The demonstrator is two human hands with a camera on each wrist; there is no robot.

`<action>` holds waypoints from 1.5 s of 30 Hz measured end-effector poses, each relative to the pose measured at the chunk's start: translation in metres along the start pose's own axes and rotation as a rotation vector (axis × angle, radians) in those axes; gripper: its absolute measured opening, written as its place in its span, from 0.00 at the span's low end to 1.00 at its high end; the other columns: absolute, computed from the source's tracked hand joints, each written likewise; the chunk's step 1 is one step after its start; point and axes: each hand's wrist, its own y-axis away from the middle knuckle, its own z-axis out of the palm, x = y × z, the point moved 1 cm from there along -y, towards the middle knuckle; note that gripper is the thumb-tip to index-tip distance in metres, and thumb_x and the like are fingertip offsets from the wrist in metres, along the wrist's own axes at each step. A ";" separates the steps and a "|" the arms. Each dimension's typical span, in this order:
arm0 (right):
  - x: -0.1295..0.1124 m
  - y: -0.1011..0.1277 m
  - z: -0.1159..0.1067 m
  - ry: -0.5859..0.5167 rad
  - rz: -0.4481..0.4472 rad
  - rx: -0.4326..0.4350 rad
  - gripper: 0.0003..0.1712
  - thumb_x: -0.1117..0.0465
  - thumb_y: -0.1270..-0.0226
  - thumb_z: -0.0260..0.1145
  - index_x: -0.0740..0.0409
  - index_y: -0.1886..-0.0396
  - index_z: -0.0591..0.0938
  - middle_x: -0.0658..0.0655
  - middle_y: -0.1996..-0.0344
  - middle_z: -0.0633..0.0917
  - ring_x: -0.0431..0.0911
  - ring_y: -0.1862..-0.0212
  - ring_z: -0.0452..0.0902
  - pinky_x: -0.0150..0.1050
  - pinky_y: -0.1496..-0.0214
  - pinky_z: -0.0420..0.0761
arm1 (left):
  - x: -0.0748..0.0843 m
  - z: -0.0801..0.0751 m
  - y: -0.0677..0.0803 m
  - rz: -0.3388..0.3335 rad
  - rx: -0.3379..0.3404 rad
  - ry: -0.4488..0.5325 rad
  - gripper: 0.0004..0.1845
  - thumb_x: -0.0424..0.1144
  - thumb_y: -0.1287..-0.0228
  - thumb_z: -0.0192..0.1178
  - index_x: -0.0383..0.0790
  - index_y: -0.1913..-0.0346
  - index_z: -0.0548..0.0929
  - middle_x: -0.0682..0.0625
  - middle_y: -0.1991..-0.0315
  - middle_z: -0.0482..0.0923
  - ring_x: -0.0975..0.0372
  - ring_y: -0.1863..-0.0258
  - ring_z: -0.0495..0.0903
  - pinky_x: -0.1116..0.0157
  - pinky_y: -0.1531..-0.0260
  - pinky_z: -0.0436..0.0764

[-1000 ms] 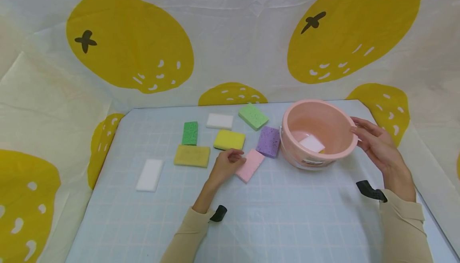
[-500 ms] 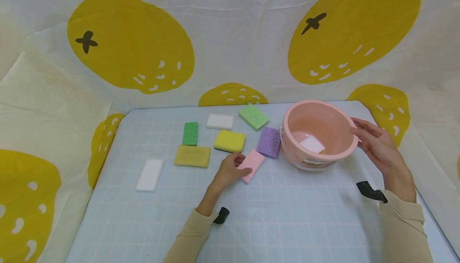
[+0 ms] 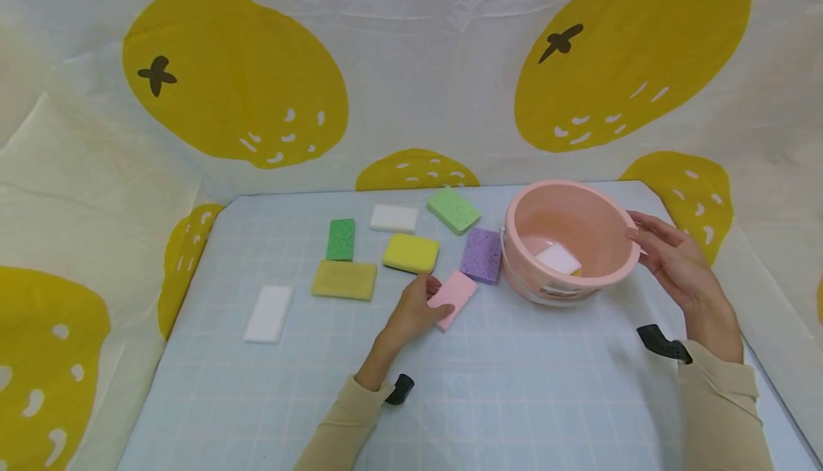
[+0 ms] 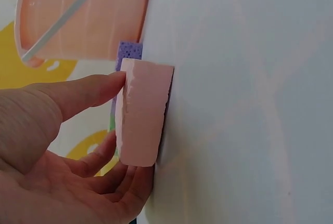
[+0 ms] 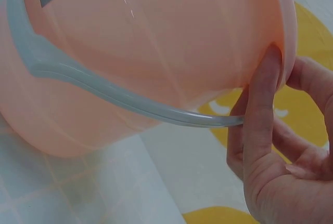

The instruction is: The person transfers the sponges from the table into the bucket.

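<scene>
A pink sponge (image 3: 455, 296) is pinched between the thumb and fingers of my left hand (image 3: 416, 308). In the left wrist view the sponge (image 4: 144, 112) stands close over the table, its near end towards the camera. My right hand (image 3: 683, 265) grips the rim of a pink bucket (image 3: 534, 281) on its right side, thumb and fingers on either side of the rim. Its pale handle (image 5: 130, 99) hangs down against the wall in the right wrist view. Inside the bucket lies a white sponge (image 3: 558, 258) with a bit of yellow showing at its edge.
A purple sponge (image 3: 481, 255) lies between the pink sponge and the bucket. Farther left are a light green sponge (image 3: 453, 209), yellow sponges (image 3: 411, 253), a dark green sponge (image 3: 341, 239) and white sponges (image 3: 268, 314). A fruit-printed cloth backs the table.
My left hand has come down onto the pink sponge, taken hold of it and shifted it slightly to the right. My right hand and the bucket have stayed in place.
</scene>
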 end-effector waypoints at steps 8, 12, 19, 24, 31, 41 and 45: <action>-0.001 0.000 0.000 0.004 0.004 0.007 0.20 0.61 0.25 0.66 0.45 0.37 0.84 0.41 0.46 0.84 0.37 0.54 0.85 0.28 0.54 0.84 | 0.000 0.005 -0.001 -0.016 0.001 -0.031 0.23 0.35 0.35 0.71 0.31 0.44 0.73 0.40 0.51 0.77 0.50 0.49 0.76 0.51 0.46 0.78; -0.001 0.001 -0.001 -0.006 0.005 0.008 0.19 0.61 0.26 0.67 0.46 0.37 0.84 0.41 0.47 0.84 0.37 0.54 0.85 0.28 0.54 0.84 | -0.001 0.008 -0.001 0.003 0.004 -0.071 0.25 0.36 0.34 0.70 0.27 0.39 0.76 0.38 0.48 0.78 0.49 0.47 0.76 0.50 0.44 0.78; 0.000 0.001 -0.001 -0.013 0.003 0.009 0.19 0.62 0.26 0.67 0.46 0.37 0.85 0.41 0.47 0.84 0.37 0.54 0.85 0.28 0.54 0.84 | 0.004 0.014 0.005 0.030 0.064 -0.126 0.23 0.35 0.34 0.70 0.26 0.41 0.80 0.38 0.50 0.80 0.51 0.51 0.77 0.51 0.46 0.79; -0.001 0.001 -0.001 -0.003 0.002 0.011 0.20 0.61 0.26 0.67 0.46 0.37 0.84 0.41 0.47 0.85 0.37 0.54 0.85 0.28 0.54 0.84 | 0.012 0.016 0.009 0.008 0.095 -0.100 0.21 0.35 0.33 0.69 0.30 0.41 0.79 0.41 0.50 0.81 0.53 0.52 0.79 0.53 0.48 0.80; 0.001 0.000 -0.001 -0.006 -0.009 0.005 0.19 0.62 0.26 0.67 0.47 0.38 0.85 0.41 0.47 0.85 0.37 0.54 0.85 0.28 0.54 0.84 | 0.016 0.003 0.007 0.035 0.006 -0.048 0.18 0.34 0.31 0.66 0.27 0.43 0.82 0.42 0.55 0.83 0.56 0.56 0.81 0.58 0.53 0.82; 0.001 0.001 -0.002 0.008 -0.002 0.006 0.19 0.61 0.26 0.67 0.46 0.37 0.84 0.40 0.47 0.85 0.36 0.53 0.85 0.28 0.54 0.84 | 0.017 -0.012 0.002 -0.023 -0.109 0.028 0.19 0.38 0.34 0.70 0.32 0.44 0.84 0.45 0.56 0.85 0.57 0.57 0.82 0.60 0.56 0.83; 0.000 0.001 -0.001 0.015 -0.003 0.002 0.19 0.61 0.25 0.66 0.45 0.37 0.84 0.40 0.47 0.84 0.36 0.53 0.84 0.28 0.54 0.84 | 0.024 -0.016 0.001 -0.009 -0.101 0.075 0.20 0.38 0.35 0.71 0.32 0.44 0.84 0.45 0.55 0.85 0.56 0.56 0.83 0.61 0.57 0.83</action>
